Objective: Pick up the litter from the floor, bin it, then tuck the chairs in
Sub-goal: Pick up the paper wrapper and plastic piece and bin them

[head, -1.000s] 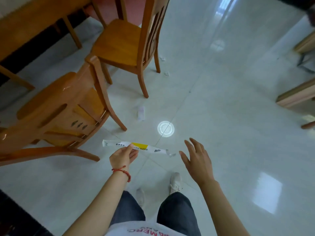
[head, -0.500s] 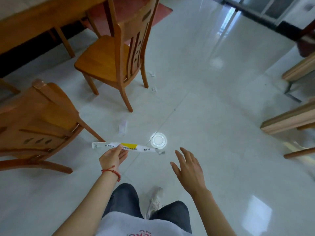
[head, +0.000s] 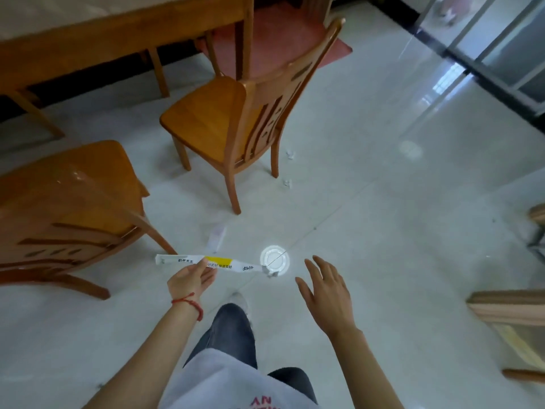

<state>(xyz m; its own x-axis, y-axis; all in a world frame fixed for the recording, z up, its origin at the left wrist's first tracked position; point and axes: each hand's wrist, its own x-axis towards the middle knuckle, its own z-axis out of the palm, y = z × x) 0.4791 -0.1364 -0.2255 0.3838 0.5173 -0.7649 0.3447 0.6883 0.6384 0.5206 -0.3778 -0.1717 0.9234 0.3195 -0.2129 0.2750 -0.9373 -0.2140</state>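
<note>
in the head view, the left hand (head: 188,280) is pinching a long white and yellow wrapper (head: 210,263) near its middle, holding it level above the pale tiled floor (head: 383,231); a red string is circling that wrist. the right hand (head: 326,293) is hanging just right of it with its fingers spread and loose, gripping nothing, palm turned toward the floor. a round white lid (head: 275,260) is lying on the floor just beyond the wrapper's right end and just left of the right hand's fingertips; the wrapper's tip is overlapping it from this angle, though whether they are touching i cannot tell. a small pale scrap (head: 216,237) is lying on the floor farther left, between the lid and the near chair. two smaller white bits (head: 287,182) are sitting farther off beside the back right leg of the far chair (head: 236,119), which is standing upright, pulled out from the wooden table (head: 118,28) at the far left. the near chair (head: 65,202) at the left is blurred and seems to be tilting, so its exact pose is unclear. a red mat (head: 274,39) is showing under the table's far end. the person's dark trouser legs are filling the near centre.
</note>
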